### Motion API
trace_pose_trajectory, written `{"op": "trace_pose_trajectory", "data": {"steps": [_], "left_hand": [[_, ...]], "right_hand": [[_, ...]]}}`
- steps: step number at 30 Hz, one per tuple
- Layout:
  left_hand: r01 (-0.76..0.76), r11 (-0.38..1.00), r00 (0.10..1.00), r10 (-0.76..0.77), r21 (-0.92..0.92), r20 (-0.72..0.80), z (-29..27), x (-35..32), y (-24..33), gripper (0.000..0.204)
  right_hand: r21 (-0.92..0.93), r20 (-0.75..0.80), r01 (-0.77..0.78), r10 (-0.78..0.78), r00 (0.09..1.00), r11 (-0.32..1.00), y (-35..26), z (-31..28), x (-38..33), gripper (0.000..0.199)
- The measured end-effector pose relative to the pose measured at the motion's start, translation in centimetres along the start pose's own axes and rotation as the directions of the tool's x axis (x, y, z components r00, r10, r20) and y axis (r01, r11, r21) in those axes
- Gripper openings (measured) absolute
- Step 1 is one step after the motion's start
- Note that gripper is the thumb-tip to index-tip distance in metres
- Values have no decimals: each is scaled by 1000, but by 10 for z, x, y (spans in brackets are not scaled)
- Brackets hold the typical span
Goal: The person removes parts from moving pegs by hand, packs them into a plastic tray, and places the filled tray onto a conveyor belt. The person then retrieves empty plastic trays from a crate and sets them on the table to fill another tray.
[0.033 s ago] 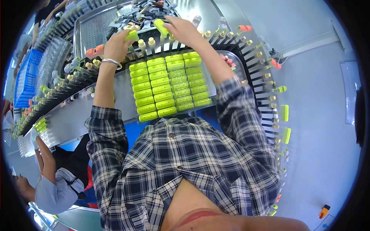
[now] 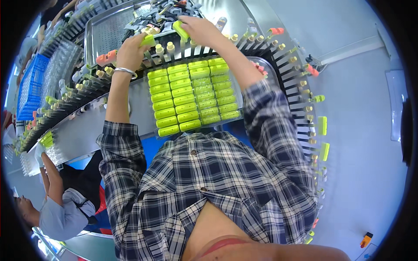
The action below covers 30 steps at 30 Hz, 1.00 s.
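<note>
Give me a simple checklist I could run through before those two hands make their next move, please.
1. Left hand on a piece: ok, its fingers hold a small yellow-green piece.
2. Right hand on a piece: ok, it holds a second yellow-green piece.
3. One hand free: not ok, both are occupied.
4. Held pieces loose from whatever is under them: cannot tell, the fingers cover too much.
5. Loose parts close by: ok, a jumbled pile lies in the metal tray just beyond the hands.
6. Packed yellow-green pieces in order: ok, they lie in rows in front of the body.
</note>
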State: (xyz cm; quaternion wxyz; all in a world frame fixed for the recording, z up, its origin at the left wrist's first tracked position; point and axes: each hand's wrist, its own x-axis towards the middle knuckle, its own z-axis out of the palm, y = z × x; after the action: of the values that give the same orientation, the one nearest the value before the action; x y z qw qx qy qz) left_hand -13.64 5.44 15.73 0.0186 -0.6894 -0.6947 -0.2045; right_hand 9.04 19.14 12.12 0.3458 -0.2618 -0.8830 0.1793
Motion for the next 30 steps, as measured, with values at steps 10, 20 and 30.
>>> {"op": "trace_pose_trajectory", "data": {"steps": [10,20,30], "left_hand": [[-23,995,936,-13,-99,-352,-45,-70,13,39],[223,809,973,-221,-544,71,119,-150,72,44],[142,894,981,-185,-425,-60,110,-156,64,41]], "right_hand": [[-279,577,604,-372,727,747,-35,43,71,45],[-290,428,727,-595,680,622,-100,60,63,20],[-100,370,352,-294,881,931,-105,-39,-20,32]]}}
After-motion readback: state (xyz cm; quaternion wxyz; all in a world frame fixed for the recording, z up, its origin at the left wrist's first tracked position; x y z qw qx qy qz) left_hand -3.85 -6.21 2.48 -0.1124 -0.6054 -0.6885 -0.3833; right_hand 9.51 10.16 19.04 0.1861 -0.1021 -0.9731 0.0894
